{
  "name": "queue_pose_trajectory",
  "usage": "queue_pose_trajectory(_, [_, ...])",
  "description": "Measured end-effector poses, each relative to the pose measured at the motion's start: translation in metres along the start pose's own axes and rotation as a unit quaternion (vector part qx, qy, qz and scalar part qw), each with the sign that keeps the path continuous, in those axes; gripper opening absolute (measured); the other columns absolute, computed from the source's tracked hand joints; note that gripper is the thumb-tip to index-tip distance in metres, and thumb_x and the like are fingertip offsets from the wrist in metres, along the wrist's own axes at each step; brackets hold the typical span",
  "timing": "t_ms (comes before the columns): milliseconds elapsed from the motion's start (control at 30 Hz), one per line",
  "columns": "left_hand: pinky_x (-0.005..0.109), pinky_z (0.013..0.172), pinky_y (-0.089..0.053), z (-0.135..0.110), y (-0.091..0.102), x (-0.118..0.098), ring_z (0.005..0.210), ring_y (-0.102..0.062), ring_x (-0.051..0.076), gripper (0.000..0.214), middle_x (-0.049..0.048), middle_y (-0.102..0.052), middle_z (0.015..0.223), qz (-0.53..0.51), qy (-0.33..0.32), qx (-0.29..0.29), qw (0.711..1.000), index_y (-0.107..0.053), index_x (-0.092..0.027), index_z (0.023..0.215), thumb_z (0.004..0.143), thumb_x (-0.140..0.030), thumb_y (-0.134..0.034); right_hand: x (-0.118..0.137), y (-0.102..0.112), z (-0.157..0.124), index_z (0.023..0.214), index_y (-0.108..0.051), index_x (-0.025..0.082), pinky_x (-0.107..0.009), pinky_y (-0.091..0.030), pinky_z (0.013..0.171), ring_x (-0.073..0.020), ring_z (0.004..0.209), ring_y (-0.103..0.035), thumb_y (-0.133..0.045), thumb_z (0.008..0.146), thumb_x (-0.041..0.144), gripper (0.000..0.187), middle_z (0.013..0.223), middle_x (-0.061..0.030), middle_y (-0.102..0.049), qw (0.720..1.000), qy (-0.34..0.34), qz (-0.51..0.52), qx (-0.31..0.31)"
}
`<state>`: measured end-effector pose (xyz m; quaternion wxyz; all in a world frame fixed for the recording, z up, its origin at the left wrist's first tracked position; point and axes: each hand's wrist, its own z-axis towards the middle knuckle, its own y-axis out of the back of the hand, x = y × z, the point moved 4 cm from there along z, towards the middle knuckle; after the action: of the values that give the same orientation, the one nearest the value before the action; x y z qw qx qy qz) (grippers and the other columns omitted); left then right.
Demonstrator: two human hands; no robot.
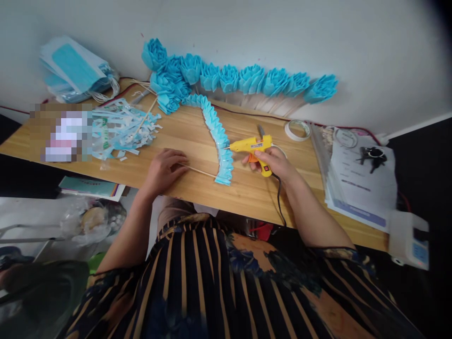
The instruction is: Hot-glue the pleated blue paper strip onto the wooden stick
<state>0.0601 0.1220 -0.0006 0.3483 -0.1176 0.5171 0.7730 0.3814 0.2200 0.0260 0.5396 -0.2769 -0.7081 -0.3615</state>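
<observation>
My right hand (pixel 270 161) is wrapped round the yellow handle of a hot glue gun (pixel 251 143), with fingers by its orange trigger. The gun's nozzle points left and meets the middle of a long, pleated blue strip (pixel 216 127) that curves across the table. My left hand (pixel 166 169) rests on the table with its fingers closed on one end of a thin wooden stick (pixel 201 171). The stick's other end reaches the near end of the strip. A black cord runs from the gun over the table's front edge.
Several blue flowers (pixel 251 79) on sticks line the wall. To the left lie cut scraps (pixel 123 129) and a stack of blue-and-white face masks (pixel 77 68). A tape roll (pixel 297 130), keys (pixel 372 154) and papers (pixel 360 183) lie right. A white device (pixel 407 238) sits at the right edge.
</observation>
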Motion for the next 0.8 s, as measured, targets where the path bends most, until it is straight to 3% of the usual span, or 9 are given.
queue_pose_trajectory(167, [0.045,0.095,-0.051,0.000,-0.001,0.000,0.103,-0.067,0.027,0.025,0.0102,-0.075,0.109,-0.004,0.000,0.001,1.000,-0.077,-0.019,0.097,0.097,-0.041,-0.065,-0.004,0.009,-0.002,0.085,-0.079,0.013,-0.023,-0.035,0.046,-0.0112,0.054,-0.054,-0.071,0.083,0.067,0.055,0.069,-0.0071,-0.070,0.998,-0.003,-0.056,-0.013])
queue_pose_trajectory(333, [0.045,0.095,-0.051,0.000,-0.001,-0.001,0.102,-0.067,0.026,0.024,0.0095,-0.075,0.108,0.004,0.000,0.000,1.000,-0.077,-0.020,0.093,0.098,-0.038,-0.063,-0.001,0.015,-0.005,0.085,-0.078,0.014,-0.023,-0.039,0.047,-0.0124,0.060,-0.058,-0.072,0.084,0.065,0.051,0.083,-0.0106,-0.076,0.999,0.011,-0.035,-0.033])
queue_pose_trajectory(633, [0.044,0.095,-0.050,0.000,-0.001,0.000,0.102,-0.066,0.026,0.025,0.0086,-0.074,0.108,0.014,0.001,0.010,1.000,-0.076,-0.020,0.091,0.099,-0.038,-0.061,0.000,0.009,-0.003,0.084,-0.079,0.014,-0.022,-0.035,0.044,-0.0104,0.053,-0.053,-0.073,0.083,0.064,0.050,0.069,-0.0064,-0.070,0.998,0.000,-0.056,-0.022])
queue_pose_trajectory(800, [0.045,0.094,-0.051,0.000,-0.002,0.001,0.102,-0.065,0.026,0.025,0.0088,-0.074,0.108,0.018,0.000,0.010,1.000,-0.077,-0.020,0.090,0.099,-0.037,-0.061,0.010,0.015,-0.007,0.076,-0.076,0.015,-0.025,-0.037,0.044,-0.0112,0.050,-0.051,-0.070,0.081,0.067,0.052,0.063,-0.0058,-0.067,0.998,0.027,0.020,-0.062])
